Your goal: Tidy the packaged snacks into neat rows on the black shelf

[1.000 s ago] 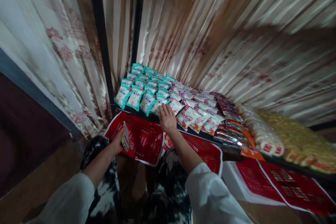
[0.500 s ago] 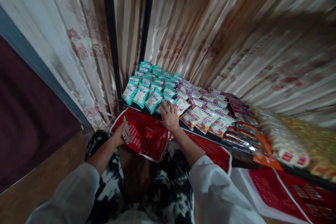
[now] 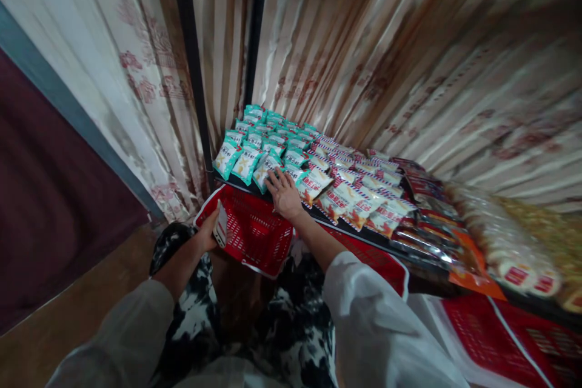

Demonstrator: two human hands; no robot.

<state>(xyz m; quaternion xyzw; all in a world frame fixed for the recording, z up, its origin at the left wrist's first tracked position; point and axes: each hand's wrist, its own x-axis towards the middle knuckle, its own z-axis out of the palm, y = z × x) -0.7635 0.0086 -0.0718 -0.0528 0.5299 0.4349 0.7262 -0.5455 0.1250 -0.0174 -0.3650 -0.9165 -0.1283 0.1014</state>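
My right hand (image 3: 284, 194) lies palm down, fingers spread, on the front row of teal snack packets (image 3: 248, 160) at the near edge of a dark shelf (image 3: 345, 229). Red-and-white snack packets (image 3: 339, 197) lie just right of it. My left hand (image 3: 209, 231) is lower and to the left, closed on a small flat white object (image 3: 221, 225) that looks like a phone, held in front of a red plastic basket (image 3: 254, 233). White sleeves cover both forearms.
Further right on the shelf lie dark red packets (image 3: 421, 185), pale round snacks (image 3: 500, 248) and yellow packs (image 3: 545, 230). More red baskets (image 3: 509, 330) sit below. Striped shiny curtains (image 3: 364, 54) hang behind, with a dark post (image 3: 191, 66). My black-and-white patterned trousers (image 3: 291, 321) are below.
My right hand has slid left from the red-and-white packets onto the teal packets. The view has shifted slightly; my left hand keeps hold of the white object.
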